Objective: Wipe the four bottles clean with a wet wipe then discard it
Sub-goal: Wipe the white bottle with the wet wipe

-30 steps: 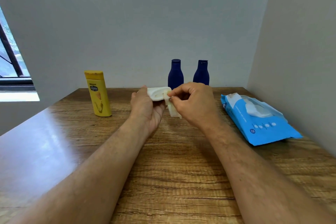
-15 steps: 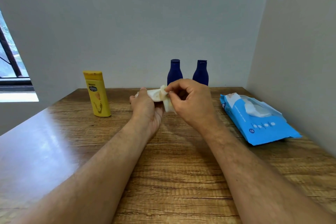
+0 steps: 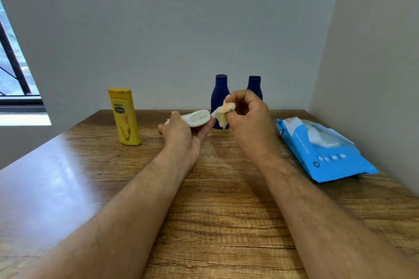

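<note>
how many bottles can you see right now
4: a yellow bottle standing at left, two dark blue bottles upright by the back wall, and a white bottle held in the left hand.

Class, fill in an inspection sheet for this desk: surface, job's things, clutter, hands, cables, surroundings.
Surface: wooden table, glossy at left.
Job's things: yellow bottle and two blue bottles upright at back; white bottle held sideways; stained wipe; wipe pack open at right.
Clutter: nothing seen.
Hands: left hand holds white bottle; right hand pinches wipe.
Cables: nothing seen.
Surroundings: plain walls, window at left.
</note>
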The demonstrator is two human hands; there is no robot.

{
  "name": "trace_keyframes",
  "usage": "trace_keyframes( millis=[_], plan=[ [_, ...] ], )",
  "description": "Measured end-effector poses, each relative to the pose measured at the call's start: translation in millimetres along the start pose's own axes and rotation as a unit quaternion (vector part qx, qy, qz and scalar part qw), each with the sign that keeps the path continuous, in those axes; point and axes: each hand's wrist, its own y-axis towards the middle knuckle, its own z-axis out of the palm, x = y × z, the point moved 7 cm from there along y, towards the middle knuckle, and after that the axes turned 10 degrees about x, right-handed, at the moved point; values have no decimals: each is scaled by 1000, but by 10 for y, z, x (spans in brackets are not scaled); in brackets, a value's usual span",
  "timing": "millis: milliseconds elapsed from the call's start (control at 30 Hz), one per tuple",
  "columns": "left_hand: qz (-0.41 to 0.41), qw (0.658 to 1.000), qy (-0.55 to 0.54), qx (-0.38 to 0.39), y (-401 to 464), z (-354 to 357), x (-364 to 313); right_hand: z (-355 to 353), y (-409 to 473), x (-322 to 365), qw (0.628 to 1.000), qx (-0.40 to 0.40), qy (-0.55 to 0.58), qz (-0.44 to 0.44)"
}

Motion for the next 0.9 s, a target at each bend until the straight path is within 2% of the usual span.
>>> trace_keyframes(
  millis=[133, 300, 533, 667, 767, 900],
  plan=[
    [-6, 1000, 15, 18, -49, 42, 23, 66, -39, 71, 998, 19, -54, -36],
    [13, 999, 39, 15, -82, 78, 9, 266, -89, 70, 977, 121, -166, -58],
    [40, 996, 80, -16, -74, 64, -27, 301, -120, 173, 963, 119, -218, -104],
    [33, 999, 24, 26, -93, 108, -36, 210, -61, 100, 970, 63, -227, -66],
    [35, 998, 28, 41, -90, 122, -47, 137, -40, 79, 973, 26, -223, -55],
    [45, 998, 33, 22, -89, 98, -57, 230, -81, 110, 967, 85, -226, -76]
  ],
)
